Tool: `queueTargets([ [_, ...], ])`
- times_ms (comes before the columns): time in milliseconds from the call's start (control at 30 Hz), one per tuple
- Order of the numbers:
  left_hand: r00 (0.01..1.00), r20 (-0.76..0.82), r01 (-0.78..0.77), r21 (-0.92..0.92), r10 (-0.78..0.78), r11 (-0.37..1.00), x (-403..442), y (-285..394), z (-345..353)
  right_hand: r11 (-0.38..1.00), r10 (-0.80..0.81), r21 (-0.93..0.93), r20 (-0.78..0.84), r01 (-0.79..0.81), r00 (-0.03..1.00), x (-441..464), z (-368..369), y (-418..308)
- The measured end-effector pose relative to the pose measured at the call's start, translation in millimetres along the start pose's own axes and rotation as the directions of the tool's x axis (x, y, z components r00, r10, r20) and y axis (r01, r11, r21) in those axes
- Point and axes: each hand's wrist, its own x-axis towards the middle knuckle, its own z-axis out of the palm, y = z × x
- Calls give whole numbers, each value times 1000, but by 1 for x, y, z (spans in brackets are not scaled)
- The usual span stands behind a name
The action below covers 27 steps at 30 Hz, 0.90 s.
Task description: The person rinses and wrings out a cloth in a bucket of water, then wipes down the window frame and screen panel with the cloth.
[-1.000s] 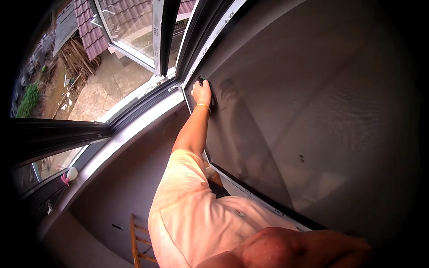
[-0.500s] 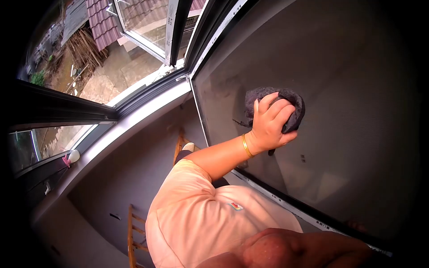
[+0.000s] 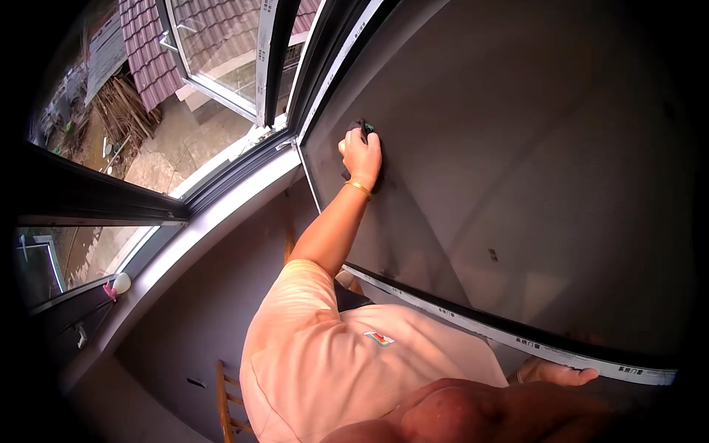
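My left hand [image 3: 360, 156], with a gold bangle at the wrist, is closed on a dark, bunched cloth [image 3: 357, 127]. It presses the cloth to the grey pane [image 3: 532, 170] of a window sash, near the pane's left edge. Only parts of the cloth show around the fingers. At the lower right, my right hand [image 3: 555, 372] grips the sash's bottom frame [image 3: 487, 322]. Its thumb points right along the frame, and its other fingers are mostly hidden.
An outward-opened window [image 3: 221, 55] stands at upper left, with a tiled roof and a pile of poles outside. A curved white sill [image 3: 244, 181] runs below it. Wooden ladder rails [image 3: 223, 399] show at lower left. A white and pink object [image 3: 120, 283] sits by the left window.
My left hand has moved left and up across the pane with the cloth, to near the side frame. My right hand now shows at the bottom frame. The view has shifted slightly.
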Motion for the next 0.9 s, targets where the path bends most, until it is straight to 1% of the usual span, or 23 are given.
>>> queueTargets([
  [33, 993, -12, -116, -52, 116, 992, -5, 21, -8, 998, 45, 52, -10, -44, 999, -1, -4, -3],
  [67, 964, -68, -262, -99, 256, 960, -2, 40, -11, 991, 87, 106, -16, -84, 996, -3, -6, -5],
  [100, 923, -137, -376, -124, 360, 918, -3, 70, -19, 993, 63, 103, 21, -64, 998, -3, -8, -7],
  [167, 833, -180, -549, -144, 524, 824, -24, 128, -34, 981, 23, 190, 115, -45, 993, -2, -11, -11],
  [200, 792, -171, -609, -161, 586, 777, -40, 145, -42, 986, 5, 163, 101, -22, 995, -2, 0, -24],
  [233, 743, -169, -669, -174, 647, 723, -59, 157, -50, 984, 7, 177, 90, -22, 996, -2, 0, -26],
  [300, 641, -145, -763, -226, 754, 605, -105, 167, -73, 985, 14, 168, 127, -36, 992, -4, 2, -29],
  [333, 612, -100, -779, -245, 784, 577, -134, 171, -86, 983, 62, 165, 106, -79, 992, -5, 6, -38],
  [367, 569, -25, -791, -292, 822, 538, -163, 168, -97, 980, 68, 180, 103, -86, 992, -5, 8, -38],
  [433, 317, -53, -893, -353, 947, 279, -206, 164, -118, 982, 61, 172, 85, -75, 995, -6, 5, -35],
  [467, 156, -130, -921, -378, 979, 97, -208, 159, -107, 981, 55, 176, 132, -78, 990, -6, 1, -32],
  [500, -5, -209, -915, -394, 978, -89, -206, 156, -101, 981, 57, 179, 129, -80, 990, -6, -3, -28],
  [567, -60, -239, -889, -428, 969, -161, -173, 160, -88, 967, 95, 221, 143, -125, 985, -5, -6, -21],
  [600, -10, -244, -919, -381, 970, -105, -155, 170, -85, 968, 87, 223, 134, -116, 987, -4, -3, -22],
  [633, 42, -250, -940, -337, 967, -46, -137, 180, -81, 965, 116, 224, 101, -136, 988, -5, -1, -23],
  [667, 139, -261, -948, -312, 955, 53, -117, 191, -80, 962, 145, 224, 69, -157, 987, -5, 1, -25],
  [700, 230, -276, -947, -283, 933, 150, -92, 201, -77, 963, 139, 225, 60, -149, 988, -5, 2, -26],
  [767, 344, -359, -935, -216, 867, 282, -39, 220, -67, 964, 230, 150, -41, -222, 972, -8, 3, -29],
  [800, 416, -377, -909, -199, 828, 366, -12, 223, -61, 964, 228, 150, -49, -219, 972, -10, -1, -29],
  [833, 480, -399, -877, -188, 781, 442, 14, 222, -53, 963, 224, 151, -2, -221, 975, -11, -6, -27],
  [867, 583, -389, -807, -174, 713, 565, 39, 220, -46, 963, 216, 156, 39, -220, 976, -10, -7, -25],
  [900, 677, -378, -720, -161, 631, 676, 60, 211, -40, 965, 208, 159, 16, -208, 978, -9, -6, -25],
])
